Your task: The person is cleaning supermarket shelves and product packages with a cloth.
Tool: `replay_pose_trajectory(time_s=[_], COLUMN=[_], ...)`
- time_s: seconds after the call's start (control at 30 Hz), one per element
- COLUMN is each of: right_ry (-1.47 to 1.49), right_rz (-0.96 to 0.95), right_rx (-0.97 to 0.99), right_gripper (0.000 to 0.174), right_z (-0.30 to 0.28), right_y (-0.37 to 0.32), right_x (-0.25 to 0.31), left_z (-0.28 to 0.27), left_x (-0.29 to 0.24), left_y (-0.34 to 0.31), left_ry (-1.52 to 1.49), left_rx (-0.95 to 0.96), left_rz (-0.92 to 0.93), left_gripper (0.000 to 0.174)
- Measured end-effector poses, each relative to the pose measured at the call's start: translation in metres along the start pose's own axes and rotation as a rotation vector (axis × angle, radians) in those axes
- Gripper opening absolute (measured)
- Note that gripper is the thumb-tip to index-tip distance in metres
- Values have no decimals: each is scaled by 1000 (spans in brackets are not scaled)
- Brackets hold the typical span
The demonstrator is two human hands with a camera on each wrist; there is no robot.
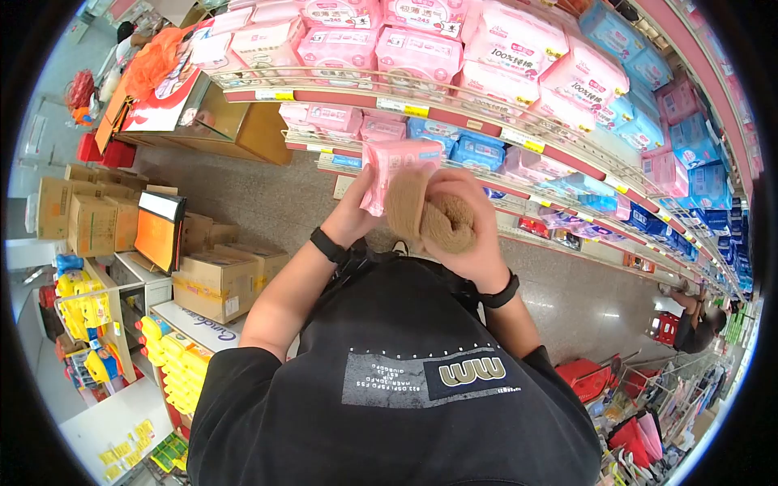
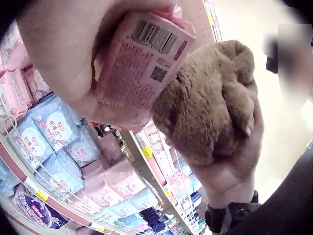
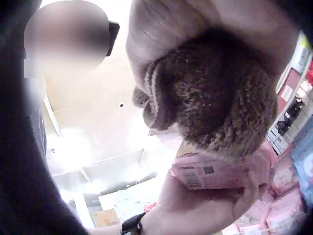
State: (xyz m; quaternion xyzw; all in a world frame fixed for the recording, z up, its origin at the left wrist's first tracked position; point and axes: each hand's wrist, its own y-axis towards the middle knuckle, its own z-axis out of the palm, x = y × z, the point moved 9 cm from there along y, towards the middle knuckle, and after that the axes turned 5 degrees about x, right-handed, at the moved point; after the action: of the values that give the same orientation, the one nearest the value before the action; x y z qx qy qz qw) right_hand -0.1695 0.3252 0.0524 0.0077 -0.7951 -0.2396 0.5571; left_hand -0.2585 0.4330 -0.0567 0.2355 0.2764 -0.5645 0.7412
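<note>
My left hand (image 1: 350,212) grips a pink pack of sanitary pads (image 1: 405,154) by its side, in front of the shelves. A barcode and small print show on the pack (image 2: 146,58) in the left wrist view. Close beside it, my right hand (image 1: 480,235) holds a rolled brown fluffy cloth (image 1: 450,223), its fingers curled round the roll. The cloth (image 2: 210,103) overlaps the edge of the pack in the left wrist view. From the right wrist, the cloth (image 3: 210,98) appears above the pack (image 3: 220,169), which lies across the left palm.
Shelves ahead carry pink packs (image 1: 417,57) and blue packs (image 1: 478,151) behind wire rails (image 1: 348,83). Cardboard boxes (image 1: 215,283) and a wooden counter (image 1: 251,121) stand on the left. Yellow bottles (image 1: 182,364) are stacked at lower left. Another person (image 1: 701,328) is far right, near a red basket (image 1: 666,328).
</note>
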Motion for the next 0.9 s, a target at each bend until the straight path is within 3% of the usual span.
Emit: replay_pose_trajectory(time_s=[0.1,0.2,0.33,0.4,0.63,0.73,0.9], right_ry=[-321,-557,-621,-580,-135,452,313], right_rz=[-66,-119,-103,-86,124,400,358], right_rx=[-157,-138,-230,-285,-436,-505,-601], right_gripper=[54,58,57,55,51,51,51], right_z=[6,13,0,-8,-39,-35,-27], right_y=[5,9,7,5,-6,-21,-29], right_x=[12,22,17,8,-74,-122,-114], left_z=[-19,-22,7,-5,-9,-13,0], left_x=[13,16,-13,-8,-3,5,0], left_y=[13,21,25,17,8,9,15], left_ry=[151,266,454,437,111,-3,-67], left_rx=[-67,-112,-23,-43,-40,-69,-22], left_rz=[-11,-15,21,37,68,16,35], left_gripper=[61,47,61,69,67,70,73])
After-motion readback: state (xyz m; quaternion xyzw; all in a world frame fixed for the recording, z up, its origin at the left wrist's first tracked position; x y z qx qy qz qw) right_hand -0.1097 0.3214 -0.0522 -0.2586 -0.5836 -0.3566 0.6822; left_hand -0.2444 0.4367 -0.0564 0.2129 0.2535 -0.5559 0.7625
